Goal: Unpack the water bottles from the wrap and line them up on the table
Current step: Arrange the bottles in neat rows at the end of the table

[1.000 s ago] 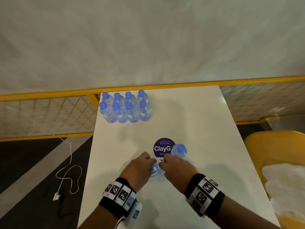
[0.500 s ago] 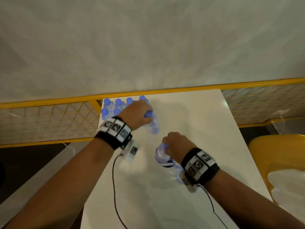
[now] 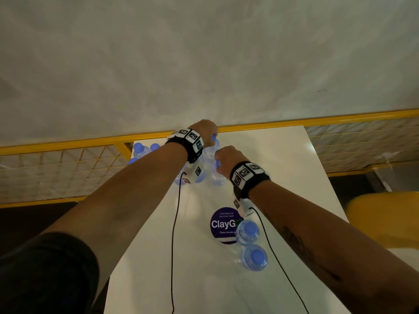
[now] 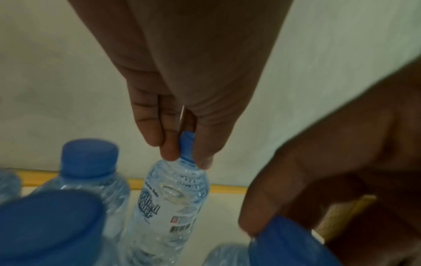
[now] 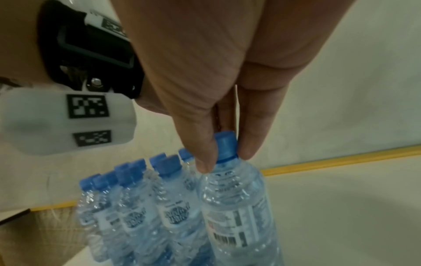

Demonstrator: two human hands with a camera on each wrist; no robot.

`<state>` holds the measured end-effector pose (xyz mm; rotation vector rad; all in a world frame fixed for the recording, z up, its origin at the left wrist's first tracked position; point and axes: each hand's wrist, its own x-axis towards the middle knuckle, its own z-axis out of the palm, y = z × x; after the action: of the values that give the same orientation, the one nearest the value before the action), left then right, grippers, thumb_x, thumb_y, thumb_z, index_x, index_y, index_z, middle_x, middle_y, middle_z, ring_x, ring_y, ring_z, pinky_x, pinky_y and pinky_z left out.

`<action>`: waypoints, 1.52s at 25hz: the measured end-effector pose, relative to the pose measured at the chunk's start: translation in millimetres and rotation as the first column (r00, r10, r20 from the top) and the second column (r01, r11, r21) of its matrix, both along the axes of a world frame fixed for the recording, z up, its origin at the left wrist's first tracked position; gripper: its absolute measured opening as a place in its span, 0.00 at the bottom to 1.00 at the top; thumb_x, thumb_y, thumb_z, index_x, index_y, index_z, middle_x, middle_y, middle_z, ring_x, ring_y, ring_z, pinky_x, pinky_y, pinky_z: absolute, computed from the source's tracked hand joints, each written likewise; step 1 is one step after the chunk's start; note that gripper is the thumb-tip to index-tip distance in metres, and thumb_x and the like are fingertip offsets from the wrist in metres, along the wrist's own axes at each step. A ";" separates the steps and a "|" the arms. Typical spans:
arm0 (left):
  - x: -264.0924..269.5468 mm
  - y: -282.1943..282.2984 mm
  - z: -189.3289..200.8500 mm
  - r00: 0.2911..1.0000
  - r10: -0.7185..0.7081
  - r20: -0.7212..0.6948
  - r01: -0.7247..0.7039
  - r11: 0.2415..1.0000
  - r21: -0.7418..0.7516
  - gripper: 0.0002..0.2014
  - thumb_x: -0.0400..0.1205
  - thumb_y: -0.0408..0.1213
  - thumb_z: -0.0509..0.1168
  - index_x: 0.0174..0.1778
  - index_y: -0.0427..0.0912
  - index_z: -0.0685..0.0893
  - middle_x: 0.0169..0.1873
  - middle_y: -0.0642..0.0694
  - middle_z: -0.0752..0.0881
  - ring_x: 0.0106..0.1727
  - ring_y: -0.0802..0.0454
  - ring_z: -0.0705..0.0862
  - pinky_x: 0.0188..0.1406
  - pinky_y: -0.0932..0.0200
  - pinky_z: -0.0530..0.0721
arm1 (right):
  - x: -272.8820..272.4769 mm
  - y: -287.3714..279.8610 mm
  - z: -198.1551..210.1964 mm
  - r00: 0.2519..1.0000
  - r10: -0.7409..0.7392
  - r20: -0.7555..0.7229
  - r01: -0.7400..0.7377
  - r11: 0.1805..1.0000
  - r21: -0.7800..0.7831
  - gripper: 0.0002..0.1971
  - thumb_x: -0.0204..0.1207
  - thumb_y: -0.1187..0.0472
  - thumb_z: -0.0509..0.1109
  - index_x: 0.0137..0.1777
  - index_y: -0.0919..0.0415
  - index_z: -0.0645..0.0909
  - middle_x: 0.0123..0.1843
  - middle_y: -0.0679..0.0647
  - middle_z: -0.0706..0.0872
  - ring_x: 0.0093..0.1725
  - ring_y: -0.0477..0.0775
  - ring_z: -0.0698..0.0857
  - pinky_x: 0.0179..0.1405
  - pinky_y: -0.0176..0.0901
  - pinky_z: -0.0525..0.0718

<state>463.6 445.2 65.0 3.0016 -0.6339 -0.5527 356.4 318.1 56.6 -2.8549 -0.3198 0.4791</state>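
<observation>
Both arms reach to the far end of the white table (image 3: 283, 159), beside the yellow rail (image 3: 340, 116). The left hand (image 3: 205, 130) pinches the blue cap of a far bottle (image 4: 173, 203) between fingers and thumb; this bottle stands upright at the right end of the back row. The right hand (image 3: 226, 157) likewise pinches the cap of a near bottle (image 5: 237, 212), upright at the right end of the front row, touching its neighbour. The remaining group of bottles (image 5: 136, 212) stands close-packed to the left of both hands. Two loose bottles (image 3: 251, 245) stand nearer the person, under the right forearm, one overlapping a purple sticker (image 3: 223, 224). Each wrist carries a marker-tagged band (image 3: 247, 174).
</observation>
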 end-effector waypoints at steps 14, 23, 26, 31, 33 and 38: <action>11.8 8.9 -27.8 0.999 -0.015 -0.029 0.015 1.000 0.006 0.07 0.82 0.34 0.64 0.41 0.37 0.85 0.39 0.38 0.85 0.41 0.40 0.82 0.45 0.53 0.81 | 41.1 23.7 -27.9 1.000 -0.003 0.018 0.002 0.999 0.038 0.13 0.77 0.63 0.70 0.60 0.63 0.80 0.43 0.55 0.78 0.37 0.56 0.81 0.38 0.43 0.80; -48.2 15.5 10.8 0.986 0.050 0.158 -0.020 0.983 -0.182 0.26 0.84 0.46 0.68 0.79 0.47 0.77 0.70 0.42 0.79 0.70 0.39 0.79 0.68 0.41 0.81 | -18.2 -20.0 -3.7 0.998 -0.054 -0.020 0.056 0.989 0.139 0.24 0.75 0.52 0.73 0.69 0.59 0.75 0.64 0.58 0.82 0.63 0.60 0.82 0.61 0.49 0.80; -113.5 -2.5 19.7 0.991 -0.030 0.130 0.078 0.921 -0.383 0.19 0.85 0.47 0.68 0.71 0.48 0.83 0.61 0.46 0.83 0.53 0.48 0.83 0.60 0.47 0.84 | -88.0 -57.8 12.0 0.997 -0.004 -0.074 0.018 0.981 0.195 0.19 0.74 0.48 0.73 0.62 0.52 0.81 0.58 0.53 0.83 0.58 0.56 0.83 0.60 0.49 0.82; -225.9 -44.8 -6.5 0.942 -0.306 -0.137 0.249 0.911 -0.328 0.18 0.82 0.51 0.71 0.68 0.53 0.85 0.57 0.46 0.83 0.52 0.45 0.86 0.55 0.50 0.85 | -212.1 -100.9 24.9 0.966 0.029 -0.256 -0.012 0.998 0.067 0.23 0.66 0.38 0.65 0.61 0.43 0.81 0.57 0.45 0.82 0.58 0.50 0.83 0.57 0.44 0.81; -249.7 -56.9 -24.1 0.929 -0.327 -0.172 0.274 0.922 -0.275 0.15 0.81 0.48 0.71 0.63 0.51 0.86 0.55 0.43 0.81 0.50 0.39 0.88 0.53 0.46 0.88 | -236.9 -104.0 20.8 0.964 0.039 -0.263 -0.031 0.999 0.033 0.20 0.70 0.43 0.66 0.62 0.41 0.79 0.57 0.44 0.81 0.59 0.51 0.83 0.55 0.45 0.82; -255.2 -70.0 -45.5 0.934 -0.307 -0.184 0.269 0.941 -0.206 0.10 0.84 0.37 0.67 0.61 0.46 0.87 0.55 0.41 0.80 0.52 0.37 0.87 0.54 0.42 0.87 | -252.8 -91.4 6.9 0.989 0.057 -0.133 -0.052 0.998 0.046 0.17 0.81 0.53 0.62 0.69 0.46 0.74 0.62 0.51 0.78 0.58 0.59 0.83 0.51 0.50 0.81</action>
<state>208.4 375.2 19.5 2.6490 -1.0543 -0.7736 103.6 226.8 63.5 -2.7619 -0.3797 0.6633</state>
